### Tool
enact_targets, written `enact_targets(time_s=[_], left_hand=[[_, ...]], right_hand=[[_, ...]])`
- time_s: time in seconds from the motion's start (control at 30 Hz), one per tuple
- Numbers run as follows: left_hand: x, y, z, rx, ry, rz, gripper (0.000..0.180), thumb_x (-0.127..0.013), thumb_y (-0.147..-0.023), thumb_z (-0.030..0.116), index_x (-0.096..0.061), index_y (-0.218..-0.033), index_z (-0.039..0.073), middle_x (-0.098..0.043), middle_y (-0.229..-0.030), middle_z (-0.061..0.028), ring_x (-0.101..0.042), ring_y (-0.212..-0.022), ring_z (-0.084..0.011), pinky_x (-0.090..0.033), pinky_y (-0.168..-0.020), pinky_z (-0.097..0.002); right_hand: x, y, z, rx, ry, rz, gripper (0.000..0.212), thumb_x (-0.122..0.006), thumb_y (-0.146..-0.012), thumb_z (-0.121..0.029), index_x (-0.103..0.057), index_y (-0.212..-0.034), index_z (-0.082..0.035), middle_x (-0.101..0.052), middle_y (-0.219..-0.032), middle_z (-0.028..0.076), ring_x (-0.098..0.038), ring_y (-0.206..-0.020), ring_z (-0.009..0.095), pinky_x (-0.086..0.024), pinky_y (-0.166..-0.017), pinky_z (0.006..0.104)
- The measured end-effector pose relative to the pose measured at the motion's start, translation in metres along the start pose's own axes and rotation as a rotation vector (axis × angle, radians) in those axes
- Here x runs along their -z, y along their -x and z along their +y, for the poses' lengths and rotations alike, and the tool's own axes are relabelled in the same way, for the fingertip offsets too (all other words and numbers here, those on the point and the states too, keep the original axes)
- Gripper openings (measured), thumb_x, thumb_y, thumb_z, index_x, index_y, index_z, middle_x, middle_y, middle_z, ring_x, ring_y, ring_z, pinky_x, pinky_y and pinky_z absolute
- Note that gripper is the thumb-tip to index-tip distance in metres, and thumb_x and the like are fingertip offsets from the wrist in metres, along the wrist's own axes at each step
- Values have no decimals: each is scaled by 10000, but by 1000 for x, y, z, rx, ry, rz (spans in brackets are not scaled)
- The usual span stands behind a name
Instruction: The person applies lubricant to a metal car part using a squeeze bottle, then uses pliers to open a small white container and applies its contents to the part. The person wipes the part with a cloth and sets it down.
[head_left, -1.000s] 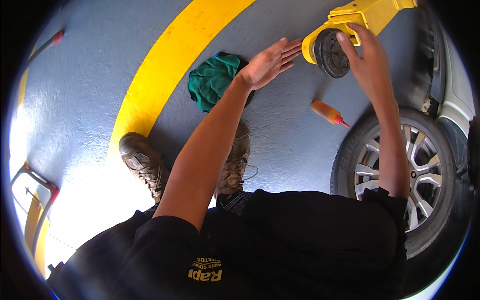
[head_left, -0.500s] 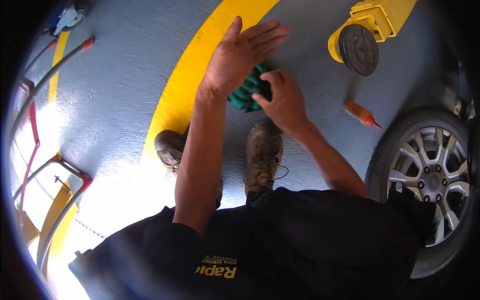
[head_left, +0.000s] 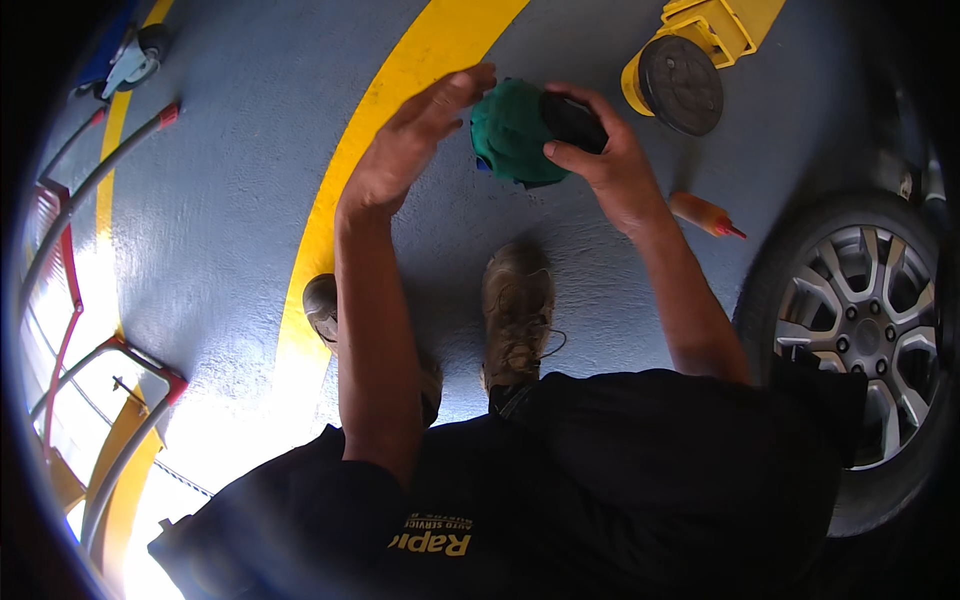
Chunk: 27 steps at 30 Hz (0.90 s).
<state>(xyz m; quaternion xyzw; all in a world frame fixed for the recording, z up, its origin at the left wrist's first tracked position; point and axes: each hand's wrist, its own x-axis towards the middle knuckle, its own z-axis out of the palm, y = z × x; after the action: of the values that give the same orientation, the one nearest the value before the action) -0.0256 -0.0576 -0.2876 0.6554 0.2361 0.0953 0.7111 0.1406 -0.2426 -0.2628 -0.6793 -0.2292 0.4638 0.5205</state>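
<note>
My right hand (head_left: 618, 175) grips a green, cloth-like bundle (head_left: 512, 135) by its black end, with the thumb on the near side and fingers at the far side. A scrap of blue shows under the bundle's left edge. Whether it is a cap, a glove or a folded rag I cannot make out. My left hand (head_left: 410, 140) is raised on the bundle's left, open, fingers stretched out and slightly bent. Its fingertips come close to the green cloth; contact cannot be told.
An orange bottle with a red nozzle (head_left: 703, 214) lies right of my right forearm. Beyond it is a yellow lift arm with a round black pad (head_left: 681, 86). A wheel (head_left: 862, 340) stands at right. My boots (head_left: 517, 310) are below; red-and-grey metal frames (head_left: 100, 170) stand at left.
My right hand has moved up and right and now grips the bundle, which sits higher and shows more. My left hand has shifted left and turned, uncovering the green cloth.
</note>
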Motion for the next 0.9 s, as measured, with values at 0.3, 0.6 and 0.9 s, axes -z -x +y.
enact_targets(time_s=[0.3,0.6,0.9], left_hand=[[-23,2,36,-22,-53,84,548,-627,-1062,482,-701,-1332,11,-758,-1043,-144,-704,-924,-193,-561,-872,-354],[-18,8,74,153,-279,-104,508,-643,-1048,514,-790,-1051,28,-693,-800,-74,-596,-772,-127,-475,-711,-332],[31,2,7,340,-891,131,485,-655,-1057,402,-667,-1397,55,-689,-1386,-192,-662,-1296,-346,-534,-1092,-423]], right_hand=[[8,0,-18,241,-49,-25,752,-715,-1006,-353,-392,-1619,-61,-539,-1491,161,-518,-1414,254,-469,-1149,429],[-10,2,-23,464,696,57,689,-763,-962,-434,-519,-1482,-53,-531,-1447,204,-552,-1335,365,-472,-1088,509],[108,-34,-37,334,936,651,484,-681,-1000,-471,-691,-1275,-74,-619,-1337,205,-636,-1204,401,-511,-1014,522]])
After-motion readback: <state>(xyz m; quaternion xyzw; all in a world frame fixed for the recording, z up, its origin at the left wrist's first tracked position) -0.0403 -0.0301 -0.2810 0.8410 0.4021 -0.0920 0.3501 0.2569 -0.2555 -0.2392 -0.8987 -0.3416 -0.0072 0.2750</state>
